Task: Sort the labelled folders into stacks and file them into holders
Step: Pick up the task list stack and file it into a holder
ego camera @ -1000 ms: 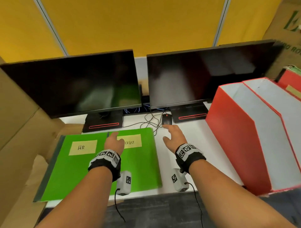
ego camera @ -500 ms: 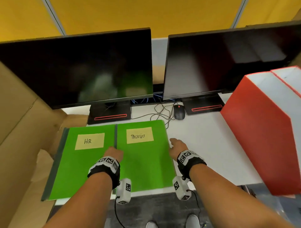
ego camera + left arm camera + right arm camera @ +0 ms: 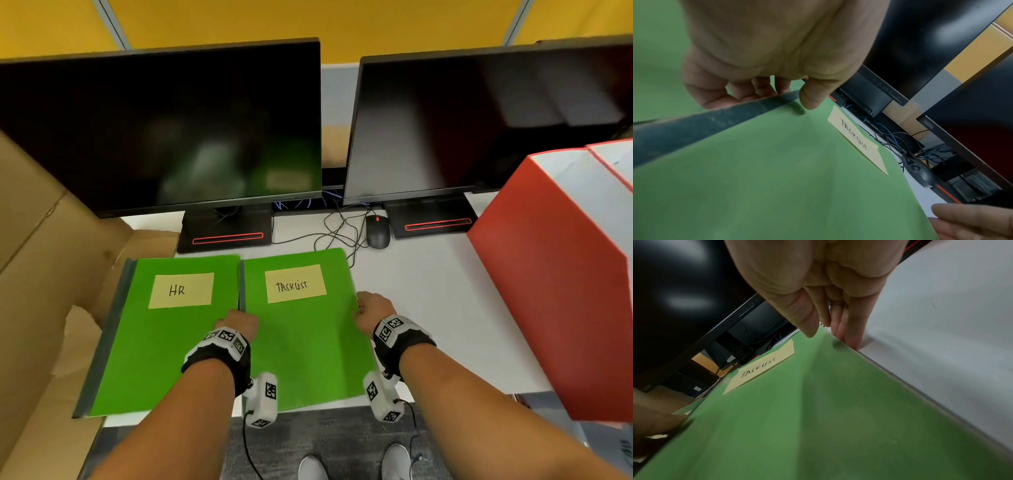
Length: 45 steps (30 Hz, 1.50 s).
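Two green folders lie side by side on the white desk (image 3: 428, 308): the HR folder (image 3: 164, 353) on the left and the TASKLIST folder (image 3: 308, 353) on the right. My left hand (image 3: 236, 323) pinches the TASKLIST folder's dark spine (image 3: 715, 120), thumb on the cover and fingers curled behind it. At the folder's right edge (image 3: 890, 378), my right hand (image 3: 371, 308) holds on with the thumb on top and the fingertips (image 3: 852, 340) down at the edge. Red file holders (image 3: 561, 284) stand at the right with grey insides, and nothing shows in them.
Two dark monitors (image 3: 164, 123) stand across the back of the desk. A black mouse (image 3: 377, 231) and tangled cables (image 3: 339, 229) lie just beyond the TASKLIST folder. Brown cardboard (image 3: 37, 274) walls off the left side. Bare desk lies between the folder and the holders.
Both hands drew back toward me. The left came off the TASKLIST label to the spine. The right left the spot near the mouse and took the folder's right edge.
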### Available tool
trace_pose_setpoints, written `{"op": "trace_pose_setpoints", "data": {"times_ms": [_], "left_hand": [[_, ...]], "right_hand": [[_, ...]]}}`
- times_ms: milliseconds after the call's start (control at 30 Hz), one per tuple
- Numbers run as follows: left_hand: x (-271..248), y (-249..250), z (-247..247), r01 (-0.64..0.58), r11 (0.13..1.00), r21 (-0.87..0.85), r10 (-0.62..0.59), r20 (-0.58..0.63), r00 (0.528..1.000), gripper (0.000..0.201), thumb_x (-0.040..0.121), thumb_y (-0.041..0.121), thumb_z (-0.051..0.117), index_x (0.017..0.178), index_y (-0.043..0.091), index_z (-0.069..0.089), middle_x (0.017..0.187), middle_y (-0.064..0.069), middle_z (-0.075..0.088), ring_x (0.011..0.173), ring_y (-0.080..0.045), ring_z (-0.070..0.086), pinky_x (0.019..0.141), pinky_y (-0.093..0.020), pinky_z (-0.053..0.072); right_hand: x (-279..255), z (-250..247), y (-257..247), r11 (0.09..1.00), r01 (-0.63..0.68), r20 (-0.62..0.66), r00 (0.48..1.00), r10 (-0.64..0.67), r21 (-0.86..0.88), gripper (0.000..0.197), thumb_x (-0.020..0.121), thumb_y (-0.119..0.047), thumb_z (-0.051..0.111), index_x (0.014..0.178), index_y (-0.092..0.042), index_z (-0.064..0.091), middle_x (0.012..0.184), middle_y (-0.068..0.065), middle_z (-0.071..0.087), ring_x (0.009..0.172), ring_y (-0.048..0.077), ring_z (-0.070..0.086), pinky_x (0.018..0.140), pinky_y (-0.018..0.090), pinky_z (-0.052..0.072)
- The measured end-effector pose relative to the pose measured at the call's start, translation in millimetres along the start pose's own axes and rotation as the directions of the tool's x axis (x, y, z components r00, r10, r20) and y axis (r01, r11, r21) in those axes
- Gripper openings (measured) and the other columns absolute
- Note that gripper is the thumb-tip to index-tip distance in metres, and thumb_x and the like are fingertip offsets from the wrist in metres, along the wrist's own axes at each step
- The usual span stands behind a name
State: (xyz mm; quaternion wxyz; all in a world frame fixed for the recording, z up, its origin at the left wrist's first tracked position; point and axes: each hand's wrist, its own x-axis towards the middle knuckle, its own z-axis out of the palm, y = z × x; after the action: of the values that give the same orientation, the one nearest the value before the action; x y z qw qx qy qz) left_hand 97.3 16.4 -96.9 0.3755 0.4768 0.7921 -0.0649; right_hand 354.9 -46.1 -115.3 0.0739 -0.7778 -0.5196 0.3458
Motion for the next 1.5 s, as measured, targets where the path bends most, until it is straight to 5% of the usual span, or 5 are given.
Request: {"op": "trace_pose_setpoints", "data": {"times_ms": [233, 533, 733, 867, 1500], "left_hand": [[-14.0, 5.1, -2.1, -0.109, 0.993, -0.047, 0.108, -0.016, 0.994, 0.037, 0.101, 0.007, 0.037, 0.135, -0.006, 0.046, 0.138, -0.019, 0.05, 0.127, -0.03, 0.05, 0.091, -0.027, 0.046], [-46.9, 14.4, -31.8, -0.276, 0.916, -0.291, 0.223, -0.203, 0.954, 0.015, 0.098, 0.007, 0.04, 0.112, 0.002, 0.045, 0.102, -0.018, 0.05, 0.096, -0.031, 0.053, 0.079, -0.034, 0.039], [-73.2, 33.2, -60.0, -0.51, 0.649, -0.565, 0.408, -0.308, 0.859, 0.046, 0.1, 0.011, 0.041, 0.144, 0.013, 0.029, 0.144, -0.009, 0.043, 0.131, -0.027, 0.042, 0.109, -0.043, 0.035], [-84.6, 36.3, -66.4, -0.555, 0.422, -0.717, 0.512, -0.317, 0.798, 0.052, 0.091, -0.012, 0.045, 0.132, 0.02, 0.04, 0.117, 0.005, 0.062, 0.099, -0.01, 0.061, 0.075, -0.019, 0.051], [-75.9, 22.5, -20.2, -0.484, 0.758, -0.438, 0.458, -0.171, 0.872, 0.032, 0.1, 0.024, 0.045, 0.13, 0.014, 0.037, 0.112, -0.001, 0.049, 0.108, -0.02, 0.049, 0.099, -0.042, 0.04]], "right_hand": [[-3.9, 0.8, 2.9, 0.999, 0.021, 0.015, 1.0, -0.021, 0.025, 0.034, 0.082, -0.012, 0.053, 0.115, -0.009, 0.06, 0.105, 0.014, 0.062, 0.089, 0.028, 0.061, 0.066, 0.023, 0.044], [-15.6, -26.3, -7.7, 0.963, -0.031, -0.003, 0.999, 0.033, 0.267, 0.064, 0.089, -0.026, 0.06, 0.143, -0.011, 0.03, 0.137, 0.011, 0.05, 0.121, 0.027, 0.052, 0.098, 0.028, 0.041], [-34.3, -87.3, -42.7, 0.806, 0.235, -0.328, 0.943, -0.053, 0.543, 0.036, 0.088, -0.009, 0.058, 0.123, -0.013, 0.049, 0.111, 0.004, 0.063, 0.101, 0.021, 0.06, 0.083, 0.024, 0.043], [-49.7, -100.2, -46.8, 0.751, 0.302, -0.371, 0.925, -0.083, 0.587, 0.041, 0.089, -0.003, 0.056, 0.128, -0.015, 0.046, 0.112, -0.002, 0.059, 0.103, 0.016, 0.056, 0.089, 0.026, 0.043], [-60.3, -81.4, -14.2, 0.865, 0.112, -0.316, 0.947, 0.056, 0.49, 0.039, 0.089, -0.01, 0.058, 0.127, -0.01, 0.049, 0.119, 0.009, 0.06, 0.107, 0.025, 0.058, 0.091, 0.029, 0.044]]}}
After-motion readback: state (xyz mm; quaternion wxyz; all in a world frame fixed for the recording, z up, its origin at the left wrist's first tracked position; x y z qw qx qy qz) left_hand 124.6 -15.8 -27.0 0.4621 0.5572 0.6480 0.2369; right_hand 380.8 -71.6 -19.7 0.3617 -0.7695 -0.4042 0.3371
